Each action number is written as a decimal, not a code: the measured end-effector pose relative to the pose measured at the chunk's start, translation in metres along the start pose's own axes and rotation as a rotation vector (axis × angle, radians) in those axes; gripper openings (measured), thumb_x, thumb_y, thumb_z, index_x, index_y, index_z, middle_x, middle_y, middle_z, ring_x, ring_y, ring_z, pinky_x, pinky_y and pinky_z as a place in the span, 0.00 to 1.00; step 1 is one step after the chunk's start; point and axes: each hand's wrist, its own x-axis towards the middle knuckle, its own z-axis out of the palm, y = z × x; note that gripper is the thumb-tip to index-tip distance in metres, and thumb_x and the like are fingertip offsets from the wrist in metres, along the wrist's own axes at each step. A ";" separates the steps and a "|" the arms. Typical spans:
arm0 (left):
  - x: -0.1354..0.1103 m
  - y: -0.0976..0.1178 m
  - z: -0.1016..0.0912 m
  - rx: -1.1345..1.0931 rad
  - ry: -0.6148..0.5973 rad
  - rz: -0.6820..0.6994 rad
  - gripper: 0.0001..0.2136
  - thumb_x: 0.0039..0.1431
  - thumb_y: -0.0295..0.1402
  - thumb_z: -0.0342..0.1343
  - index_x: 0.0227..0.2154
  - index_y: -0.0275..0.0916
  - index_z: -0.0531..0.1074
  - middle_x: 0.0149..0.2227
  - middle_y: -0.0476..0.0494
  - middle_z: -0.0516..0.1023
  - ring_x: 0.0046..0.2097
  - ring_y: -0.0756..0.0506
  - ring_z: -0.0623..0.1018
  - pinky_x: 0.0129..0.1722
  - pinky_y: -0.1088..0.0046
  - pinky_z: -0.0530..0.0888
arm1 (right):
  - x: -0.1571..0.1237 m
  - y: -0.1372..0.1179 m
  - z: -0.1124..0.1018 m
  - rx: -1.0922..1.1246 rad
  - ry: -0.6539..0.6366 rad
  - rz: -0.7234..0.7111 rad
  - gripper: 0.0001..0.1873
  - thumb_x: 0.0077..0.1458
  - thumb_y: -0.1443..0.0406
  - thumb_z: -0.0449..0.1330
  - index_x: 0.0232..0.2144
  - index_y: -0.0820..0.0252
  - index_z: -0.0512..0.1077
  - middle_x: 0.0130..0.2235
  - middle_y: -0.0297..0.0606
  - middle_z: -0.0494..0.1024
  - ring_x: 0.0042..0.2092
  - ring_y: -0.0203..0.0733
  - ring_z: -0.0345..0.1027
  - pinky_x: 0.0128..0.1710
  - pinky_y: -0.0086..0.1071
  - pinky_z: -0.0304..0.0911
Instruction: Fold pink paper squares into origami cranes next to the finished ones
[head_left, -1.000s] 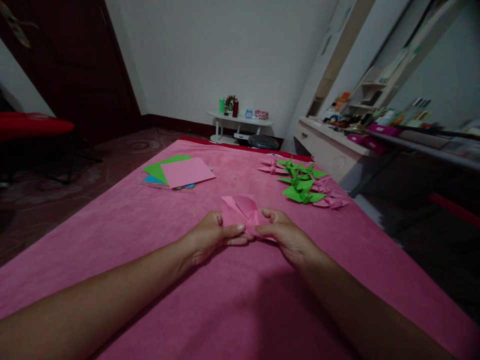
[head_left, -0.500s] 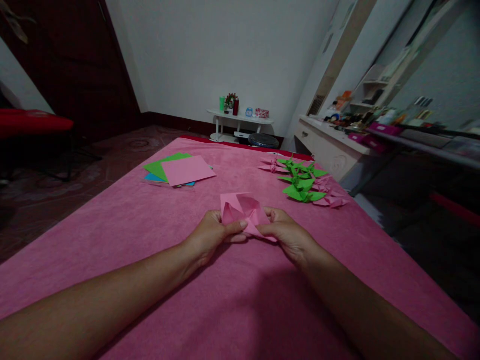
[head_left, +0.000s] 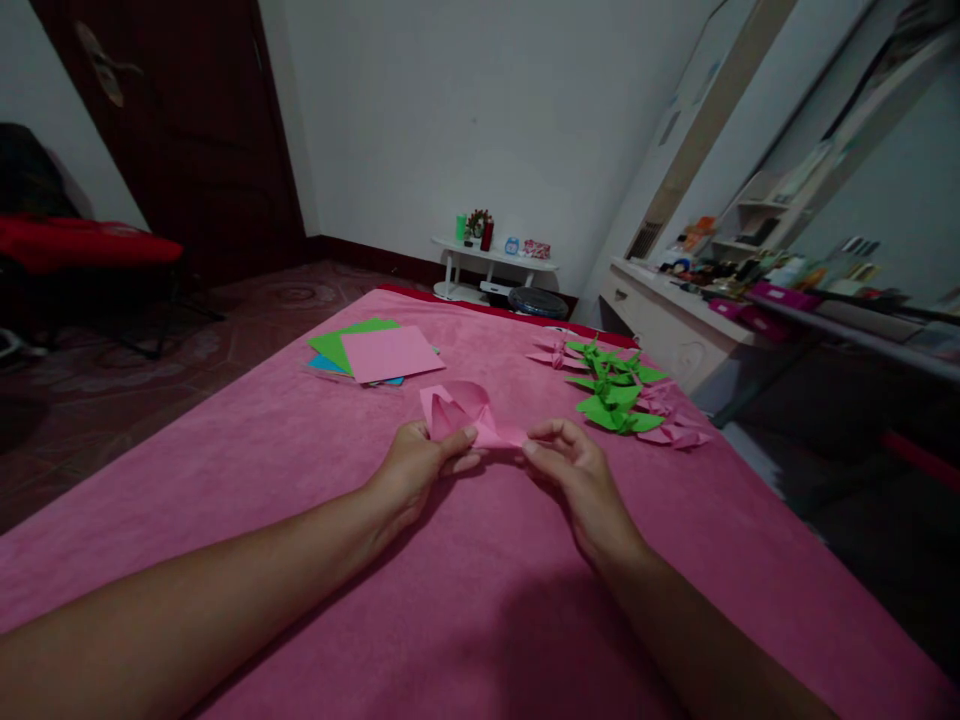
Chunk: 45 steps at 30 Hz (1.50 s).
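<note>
A partly folded sheet of pink origami paper (head_left: 471,408) is held between my two hands, just above the pink-covered surface. My left hand (head_left: 424,460) grips its left side, thumb on top and fingers beneath. With thumb and fingertips, my right hand (head_left: 574,465) pinches a narrow pointed corner on the paper's right. The left part stands up in open, curved folds. Beyond it to the left lies a stack of pink, green and blue paper sheets (head_left: 394,353). On the right are several green folded paper cranes (head_left: 616,408) and several pink folded paper cranes (head_left: 676,434).
The pink cloth (head_left: 300,590) spreads under everything. At the wall stands a small white table (head_left: 495,253) with a green cup (head_left: 460,228) on it. A cluttered white dresser (head_left: 667,310) is on the right, a red chair (head_left: 90,245) on the left.
My right hand has moved right, from the paper's lower edge to its right corner, and the paper there is now drawn into a narrow point. The camera view has shifted slightly.
</note>
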 end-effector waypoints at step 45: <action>-0.006 -0.006 0.005 -0.120 -0.113 0.012 0.13 0.47 0.21 0.61 0.38 0.28 0.73 0.36 0.35 0.79 0.35 0.45 0.80 0.39 0.72 0.78 | -0.005 0.009 0.012 -0.015 0.157 -0.152 0.22 0.42 0.65 0.66 0.39 0.58 0.62 0.25 0.33 0.77 0.28 0.42 0.74 0.31 0.33 0.68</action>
